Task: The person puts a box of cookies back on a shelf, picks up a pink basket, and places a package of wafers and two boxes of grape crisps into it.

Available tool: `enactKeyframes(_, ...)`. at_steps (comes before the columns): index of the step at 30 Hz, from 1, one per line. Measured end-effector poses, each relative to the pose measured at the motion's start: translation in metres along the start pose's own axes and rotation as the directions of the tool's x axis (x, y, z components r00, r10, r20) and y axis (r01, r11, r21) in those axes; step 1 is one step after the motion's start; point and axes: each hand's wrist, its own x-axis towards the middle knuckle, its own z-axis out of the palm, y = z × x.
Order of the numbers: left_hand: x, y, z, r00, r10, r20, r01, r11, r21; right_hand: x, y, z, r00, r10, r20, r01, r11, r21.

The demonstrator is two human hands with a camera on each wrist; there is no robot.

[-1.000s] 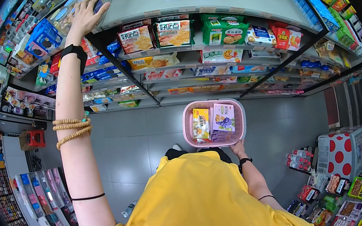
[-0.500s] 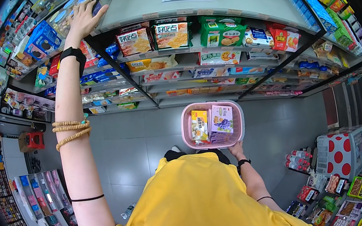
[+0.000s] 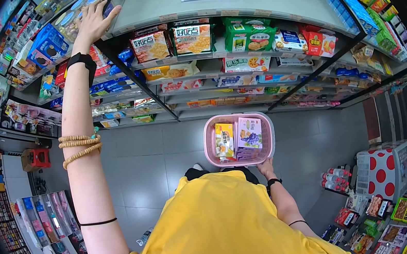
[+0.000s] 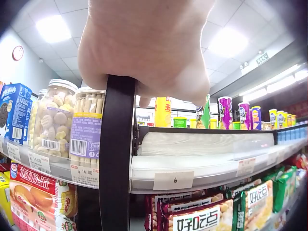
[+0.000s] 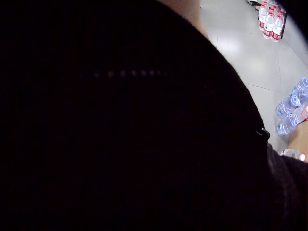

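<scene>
My left hand (image 3: pixel 94 22) reaches up to the shelf on the left, fingers spread. In the left wrist view its palm rests over the top of a black shelf post (image 4: pixel 117 154). Beside the post stand clear jars of snacks, one a jar of biscuit sticks (image 4: pixel 86 127) with a purple label. Low in front of the body, my right hand (image 3: pixel 265 167) grips the near right corner of a pink plastic basket (image 3: pixel 208 143). The basket holds a yellow box (image 3: pixel 224 140) and a purple box (image 3: pixel 250 132) with grapes on it. Dark cloth fills most of the right wrist view.
Packaged biscuits (image 3: pixel 191 38) line the shelves ahead, below a top shelf board (image 3: pixel 262 3). A spotted red-and-white bin (image 3: pixel 381 175) and bottle packs (image 3: pixel 335 180) stand to the right. More snack packs (image 3: pixel 391 236) fill a display at lower right. Grey tiles (image 3: pixel 150 171) cover the floor.
The view has shifted very slightly, and the basket has moved a touch to the left. Both hands keep their places on the post and the basket.
</scene>
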Motion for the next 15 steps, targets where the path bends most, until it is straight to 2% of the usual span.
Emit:
enactKeyframes(4,-0.002,0.004,-0.006,1.000,-0.016,0.020,0.016,1.000,-0.007,0.005,0.007,0.006,0.998,-0.062,-0.002,0.062,0.996,-0.067)
enactKeyframes(15,0.001,-0.001,0.000,1.000,-0.002,-0.007,0.002,1.000,-0.012,0.018,0.016,0.017,0.999,-0.043,-0.021,0.041,0.997,-0.059)
